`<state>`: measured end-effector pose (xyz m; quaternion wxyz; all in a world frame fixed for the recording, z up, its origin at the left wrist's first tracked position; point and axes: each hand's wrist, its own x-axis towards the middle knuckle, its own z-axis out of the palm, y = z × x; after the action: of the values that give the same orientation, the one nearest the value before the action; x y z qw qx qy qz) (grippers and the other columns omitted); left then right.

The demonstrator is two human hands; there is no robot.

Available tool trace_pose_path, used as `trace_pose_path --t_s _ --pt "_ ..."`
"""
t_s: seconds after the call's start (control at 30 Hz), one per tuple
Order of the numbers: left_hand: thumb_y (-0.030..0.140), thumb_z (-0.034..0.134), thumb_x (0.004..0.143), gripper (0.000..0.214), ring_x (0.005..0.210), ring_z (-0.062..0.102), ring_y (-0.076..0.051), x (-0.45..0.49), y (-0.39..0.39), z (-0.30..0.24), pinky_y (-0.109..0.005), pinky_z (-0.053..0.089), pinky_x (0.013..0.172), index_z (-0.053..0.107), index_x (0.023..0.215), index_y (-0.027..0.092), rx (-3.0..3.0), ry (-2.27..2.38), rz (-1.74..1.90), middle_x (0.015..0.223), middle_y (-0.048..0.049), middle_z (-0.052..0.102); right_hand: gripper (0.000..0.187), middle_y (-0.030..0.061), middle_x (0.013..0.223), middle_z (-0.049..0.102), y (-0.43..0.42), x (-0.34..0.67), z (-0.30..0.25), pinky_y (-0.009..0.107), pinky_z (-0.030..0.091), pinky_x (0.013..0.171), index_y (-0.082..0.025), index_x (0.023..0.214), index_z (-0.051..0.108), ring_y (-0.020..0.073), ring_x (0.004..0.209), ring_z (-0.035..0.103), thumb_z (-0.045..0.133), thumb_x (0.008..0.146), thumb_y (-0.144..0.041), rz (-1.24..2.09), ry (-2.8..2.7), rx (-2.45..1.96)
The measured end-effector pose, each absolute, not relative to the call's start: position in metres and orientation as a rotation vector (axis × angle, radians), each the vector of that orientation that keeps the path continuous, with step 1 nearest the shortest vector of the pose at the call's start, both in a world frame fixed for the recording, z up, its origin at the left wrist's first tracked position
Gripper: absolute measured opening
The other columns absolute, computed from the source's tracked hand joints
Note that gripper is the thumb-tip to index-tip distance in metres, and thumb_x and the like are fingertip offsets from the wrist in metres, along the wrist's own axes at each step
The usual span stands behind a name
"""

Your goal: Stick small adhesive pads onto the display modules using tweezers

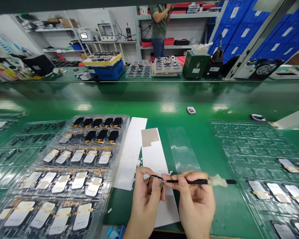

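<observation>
My left hand [147, 200] is closed around a small black-rimmed part [154, 176], pinched between thumb and fingers; the fingers hide much of it. Between the thumb and fingers of my right hand [197, 202] lies a slim black hand tool [230, 182]. Pale, crumpled wrapping [217, 180] surrounds its rear section. Its thin metal tip points left and meets the black-rimmed part, though the exact contact is too small to make out. Below both hands is a white sheet [154, 156] bearing a grey-brown adhesive-looking patch [149, 136].
At left, a clear tray [114, 142] holds rows of small display modules. Another clear tray [229, 146] lies at right, with modules in its nearer rows. A second white strip [129, 152] and a transparent film [183, 149] flank the sheet. A person [158, 26] stands beyond the bench.
</observation>
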<state>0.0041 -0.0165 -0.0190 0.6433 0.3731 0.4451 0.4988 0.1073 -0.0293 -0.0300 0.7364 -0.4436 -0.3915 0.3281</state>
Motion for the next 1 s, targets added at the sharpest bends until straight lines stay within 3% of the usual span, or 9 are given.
trace_pose_path --t_s 0.43,0.53,0.6,0.67,0.73,0.77,0.8,0.9,1.0 --pt "0.062 0.064 0.090 0.045 0.052 0.040 -0.007 0.002 -0.019 -0.016 -0.019 0.029 0.053 0.039 0.093 0.024 0.948 1.026 1.083 0.055 0.0108 0.047 0.012 -0.0013 0.081 0.065 -0.027 0.112 -0.021 0.027 0.067 0.059 -0.022 0.093 0.057 0.0224 0.074 0.078 0.068 0.094 -0.018 0.662 -0.703 -0.991" --pt "0.060 0.051 0.098 0.037 0.046 0.035 -0.006 -0.011 -0.038 -0.009 -0.018 0.023 0.047 0.041 0.093 0.025 0.977 1.012 1.071 0.055 0.0094 0.047 0.015 -0.0012 0.078 0.066 -0.027 0.121 -0.013 0.029 0.068 0.062 -0.020 0.090 0.055 0.0228 0.073 0.078 0.071 0.091 -0.018 0.622 -0.715 -1.005" --pt "0.056 0.042 0.102 0.031 0.040 0.033 -0.006 -0.028 -0.050 0.003 -0.018 0.021 0.042 0.045 0.095 0.026 1.102 1.000 1.114 0.056 0.0078 0.052 0.019 -0.0008 0.077 0.066 -0.026 0.128 -0.006 0.029 0.068 0.063 -0.018 0.088 0.055 0.0226 0.072 0.077 0.074 0.088 -0.018 0.541 -0.732 -1.046" --pt "0.050 0.041 0.105 0.025 0.043 0.047 -0.008 -0.053 -0.047 0.023 -0.019 0.033 0.043 0.049 0.098 0.027 1.354 1.050 1.206 0.065 0.0034 0.063 0.022 -0.0003 0.076 0.066 -0.026 0.135 0.001 0.028 0.068 0.064 -0.017 0.086 0.054 0.0217 0.070 0.077 0.076 0.086 -0.017 0.432 -0.753 -1.096" --pt "0.040 0.045 0.105 0.018 0.074 0.068 -0.016 -0.088 -0.021 0.048 -0.027 0.051 0.069 0.055 0.097 0.027 1.719 1.277 1.252 0.086 -0.0032 0.072 0.024 0.0005 0.077 0.067 -0.027 0.142 0.003 0.028 0.068 0.066 -0.018 0.088 0.053 0.0212 0.070 0.076 0.077 0.083 -0.015 0.345 -0.808 -1.128" --pt "0.039 0.051 0.101 0.018 0.093 0.069 -0.021 -0.108 -0.001 0.060 -0.031 0.050 0.080 0.060 0.093 0.025 1.919 1.420 1.147 0.097 -0.0063 0.073 0.026 0.0010 0.078 0.068 -0.028 0.145 0.002 0.030 0.068 0.067 -0.018 0.089 0.053 0.0212 0.071 0.075 0.077 0.083 -0.014 0.313 -0.855 -1.128" --pt "0.041 0.058 0.095 0.019 0.098 0.068 -0.025 -0.131 0.024 0.069 -0.034 0.049 0.084 0.063 0.089 0.024 2.085 1.545 0.967 0.099 -0.0072 0.073 0.027 0.0017 0.080 0.069 -0.029 0.147 0.000 0.032 0.067 0.068 -0.019 0.090 0.053 0.0215 0.072 0.075 0.078 0.082 -0.013 0.289 -0.906 -1.121" --pt "0.048 0.066 0.082 0.027 0.082 0.068 -0.025 -0.194 0.102 0.075 -0.033 0.048 0.074 0.071 0.083 0.022 2.036 2.032 0.618 0.085 -0.0040 0.075 0.029 0.0037 0.082 0.071 -0.031 0.153 -0.014 0.038 0.067 0.067 -0.018 0.092 0.054 0.0227 0.072 0.075 0.080 0.082 -0.015 0.248 -1.005 -1.109" --pt "0.046 0.067 0.084 0.034 0.073 0.069 -0.024 -0.235 0.157 0.054 -0.031 0.050 0.065 0.073 0.083 0.013 1.915 2.193 0.582 0.077 -0.0070 0.075 0.026 0.0042 0.078 0.071 -0.028 0.160 -0.033 0.036 0.066 0.058 -0.019 0.084 0.059 0.0240 0.066 0.075 0.085 0.080 -0.023 0.213 -1.060 -1.103"
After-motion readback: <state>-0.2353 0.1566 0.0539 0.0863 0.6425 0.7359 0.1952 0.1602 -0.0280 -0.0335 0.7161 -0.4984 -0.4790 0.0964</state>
